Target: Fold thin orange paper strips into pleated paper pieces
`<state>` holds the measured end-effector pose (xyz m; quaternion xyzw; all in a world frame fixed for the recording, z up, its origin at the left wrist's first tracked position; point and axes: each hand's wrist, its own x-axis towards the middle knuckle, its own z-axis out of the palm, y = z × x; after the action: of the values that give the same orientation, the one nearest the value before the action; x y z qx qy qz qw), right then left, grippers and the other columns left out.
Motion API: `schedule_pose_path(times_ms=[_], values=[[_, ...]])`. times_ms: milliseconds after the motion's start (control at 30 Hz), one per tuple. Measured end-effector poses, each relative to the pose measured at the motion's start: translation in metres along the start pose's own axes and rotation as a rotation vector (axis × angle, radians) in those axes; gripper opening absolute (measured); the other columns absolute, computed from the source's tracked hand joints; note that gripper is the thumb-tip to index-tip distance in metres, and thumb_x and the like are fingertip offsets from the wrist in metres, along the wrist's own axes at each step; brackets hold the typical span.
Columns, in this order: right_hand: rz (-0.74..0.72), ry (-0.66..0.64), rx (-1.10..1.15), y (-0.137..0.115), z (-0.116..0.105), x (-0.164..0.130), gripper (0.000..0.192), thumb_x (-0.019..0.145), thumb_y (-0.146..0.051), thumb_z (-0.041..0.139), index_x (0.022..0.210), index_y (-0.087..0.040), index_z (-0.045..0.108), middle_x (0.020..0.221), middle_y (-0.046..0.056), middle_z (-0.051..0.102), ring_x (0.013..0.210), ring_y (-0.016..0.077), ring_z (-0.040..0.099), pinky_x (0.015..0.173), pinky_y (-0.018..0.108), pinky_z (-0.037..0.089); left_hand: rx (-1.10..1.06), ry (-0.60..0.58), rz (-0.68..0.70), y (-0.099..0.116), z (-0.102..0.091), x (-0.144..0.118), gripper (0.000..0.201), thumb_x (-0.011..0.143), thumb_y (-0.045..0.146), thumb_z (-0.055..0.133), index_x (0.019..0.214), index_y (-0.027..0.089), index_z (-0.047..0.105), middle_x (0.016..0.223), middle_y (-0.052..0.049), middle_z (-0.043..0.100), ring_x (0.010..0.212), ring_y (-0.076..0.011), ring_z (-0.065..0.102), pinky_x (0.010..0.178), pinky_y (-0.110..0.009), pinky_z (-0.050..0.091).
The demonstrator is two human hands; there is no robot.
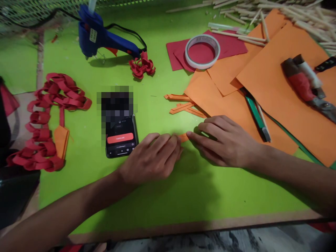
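A small orange paper strip (183,137) lies on the green table cover (157,196), pinched between both hands. My left hand (152,157) presses its left end with curled fingers. My right hand (223,140) holds its right end with the fingertips flat on the table. Most of the strip is hidden under the fingers. Several folded orange strips (183,105) lie just beyond the hands.
A phone (120,138) sits left of my left hand. Red paper chains (49,119) lie at the far left. A blue glue gun (102,35), a red paper flower (142,65), a tape roll (202,51), orange sheets (275,87), a green pen (258,119) and wooden sticks (288,14) fill the back.
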<state>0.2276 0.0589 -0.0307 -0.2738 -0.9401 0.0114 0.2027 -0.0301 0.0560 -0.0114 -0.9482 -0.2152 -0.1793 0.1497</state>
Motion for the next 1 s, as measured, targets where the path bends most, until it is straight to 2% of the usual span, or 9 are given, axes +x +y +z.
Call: schedule_pose_path(times_ms=[67,167,267,467,667,833,1000], values=[[0.002,-0.002,-0.004,-0.0002,-0.0002,0.0,0.037,0.092,-0.025,0.062,0.126,-0.01,0.061,0.103,0.011,0.067,0.097,0.0257,0.056,0.082,0.041,0.052,0.044,-0.017,0.013,0.0017,-0.0022,-0.0008,0.028,0.09,0.024,0.074,0.109,0.003,0.073,0.103,-0.01,0.077,0.087,-0.0202,0.069,0.071,-0.036,0.055],[0.001,-0.002,-0.009,-0.0005,-0.0003,-0.0003,0.037,0.091,-0.025,0.062,0.126,-0.01,0.062,0.103,0.012,0.068,0.097,0.0262,0.056,0.082,0.042,0.052,0.009,-0.058,0.142,0.003,-0.0034,-0.0008,0.031,0.092,0.021,0.07,0.117,0.002,0.07,0.117,-0.015,0.074,0.099,-0.024,0.07,0.078,-0.036,0.057],[0.001,-0.003,-0.004,-0.0005,0.0001,-0.0006,0.037,0.092,-0.026,0.062,0.125,-0.009,0.062,0.104,0.013,0.067,0.097,0.0268,0.057,0.081,0.043,0.052,-0.051,-0.054,0.235,0.0045,-0.0026,0.0001,0.03,0.095,0.021,0.066,0.118,0.002,0.069,0.119,-0.016,0.073,0.102,-0.0254,0.071,0.08,-0.036,0.059],[-0.002,0.016,0.01,0.0,0.0004,-0.0004,0.038,0.091,-0.024,0.064,0.125,-0.008,0.062,0.103,0.013,0.068,0.096,0.0269,0.058,0.081,0.042,0.053,0.006,-0.07,0.184,0.0066,-0.0015,0.0014,0.041,0.098,0.035,0.064,0.118,-0.001,0.069,0.116,-0.018,0.074,0.1,-0.0268,0.073,0.078,-0.035,0.061],[-0.008,0.035,0.009,-0.0005,-0.0018,0.0,0.034,0.091,-0.022,0.063,0.122,-0.008,0.063,0.1,0.011,0.068,0.093,0.0242,0.059,0.079,0.039,0.053,-0.03,-0.076,0.165,0.0036,0.0011,0.0024,0.038,0.099,0.033,0.063,0.118,0.0,0.069,0.114,-0.016,0.075,0.097,-0.0248,0.073,0.077,-0.034,0.061],[-0.008,0.033,0.003,-0.0001,-0.0019,-0.0006,0.03,0.092,-0.022,0.061,0.12,-0.011,0.063,0.101,0.011,0.066,0.095,0.0235,0.057,0.081,0.039,0.052,-0.036,-0.054,0.161,0.0024,0.0016,0.0032,0.041,0.099,0.033,0.063,0.118,-0.002,0.068,0.121,-0.019,0.072,0.097,-0.0251,0.073,0.079,-0.034,0.061],[-0.002,0.011,0.006,0.0003,-0.0018,-0.0021,0.031,0.092,-0.023,0.06,0.12,-0.011,0.063,0.101,0.012,0.065,0.096,0.0241,0.056,0.081,0.04,0.051,-0.024,-0.064,0.118,0.0039,0.0029,0.0022,0.041,0.1,0.034,0.06,0.119,-0.001,0.068,0.12,-0.018,0.073,0.094,-0.0234,0.071,0.078,-0.034,0.059]])
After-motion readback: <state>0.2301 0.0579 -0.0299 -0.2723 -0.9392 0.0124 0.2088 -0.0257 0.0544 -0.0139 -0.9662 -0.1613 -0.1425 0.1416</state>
